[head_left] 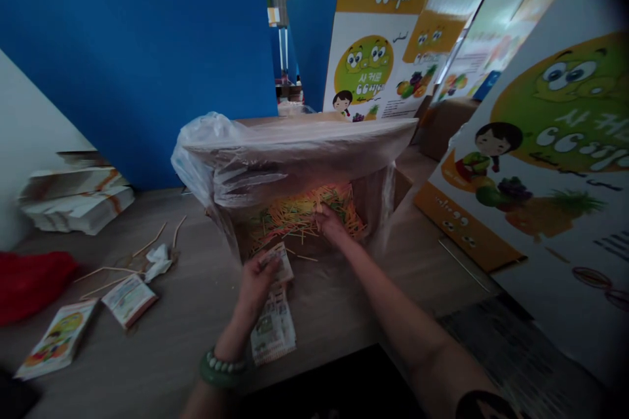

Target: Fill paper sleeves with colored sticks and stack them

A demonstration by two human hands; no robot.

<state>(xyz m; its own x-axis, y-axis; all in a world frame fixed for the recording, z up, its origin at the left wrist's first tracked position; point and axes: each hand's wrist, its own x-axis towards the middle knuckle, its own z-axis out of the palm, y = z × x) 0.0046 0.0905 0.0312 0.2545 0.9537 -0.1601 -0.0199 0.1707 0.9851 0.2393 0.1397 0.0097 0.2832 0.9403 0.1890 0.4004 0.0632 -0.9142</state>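
Observation:
A cardboard box (388, 193) lined with a clear plastic bag (230, 163) lies on its side on the wooden table (196, 314), full of thin coloured sticks (289, 213). My right hand (330, 224) reaches into the box mouth, fingers closed on some of the sticks. My left hand (256, 281), with a green bead bracelet at the wrist, grips a small printed packet (280, 262) just in front of the box. A strip of further packets (273, 329) lies on the table below that hand.
Two flat printed packets (128, 300) (57, 339), crumpled white paper (158, 260) and loose sticks lie at left. A red cloth (29, 281) and stacked flattened cartons (78, 200) sit at far left. Tall printed cartons (535, 163) stand at right; a blue wall (147, 46) is behind.

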